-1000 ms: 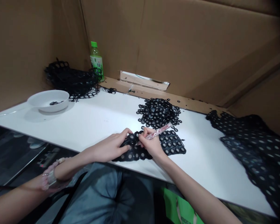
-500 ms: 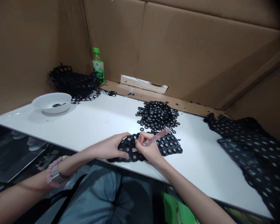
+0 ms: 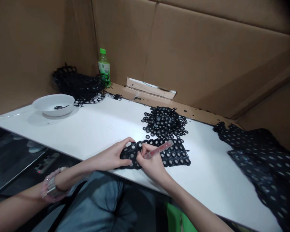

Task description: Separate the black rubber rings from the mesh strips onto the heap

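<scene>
The left hand [image 3: 110, 158] is half closed, its fingers curled over and pinching a black eyelet lace panel [image 3: 176, 158], while the right hand [image 3: 152, 162] is clenched around a slim pink translucent tool [image 3: 159, 149], whose tip meets the lace between the hands. The panel lies flat on the white table [image 3: 91, 135] at 12 o'clock from the person's lap, its near end bunched up in the left hand. At 12 o'clock from the hands sits a heap of loose black rings [image 3: 164, 122]; a white bowl [image 3: 53, 104] stands at 10 o'clock, and a long spotted lace length [image 3: 258, 164] lies at 3 o'clock
</scene>
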Action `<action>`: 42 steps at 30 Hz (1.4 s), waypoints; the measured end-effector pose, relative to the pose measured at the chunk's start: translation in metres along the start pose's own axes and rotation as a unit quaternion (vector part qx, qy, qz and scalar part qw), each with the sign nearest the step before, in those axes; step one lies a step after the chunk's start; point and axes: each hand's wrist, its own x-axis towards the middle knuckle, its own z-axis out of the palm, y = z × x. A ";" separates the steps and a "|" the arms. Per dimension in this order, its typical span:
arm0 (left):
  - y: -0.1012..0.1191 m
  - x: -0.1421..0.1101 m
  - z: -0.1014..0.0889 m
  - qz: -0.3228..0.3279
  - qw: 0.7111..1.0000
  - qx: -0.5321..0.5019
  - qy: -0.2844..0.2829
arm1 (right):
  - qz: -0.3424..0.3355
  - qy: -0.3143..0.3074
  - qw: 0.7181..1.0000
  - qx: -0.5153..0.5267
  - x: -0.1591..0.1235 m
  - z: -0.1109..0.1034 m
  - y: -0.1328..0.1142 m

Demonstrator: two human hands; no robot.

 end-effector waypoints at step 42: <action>-0.016 0.050 -0.018 0.029 0.997 0.064 0.030 | -0.076 0.050 0.995 -0.040 0.054 -0.006 0.022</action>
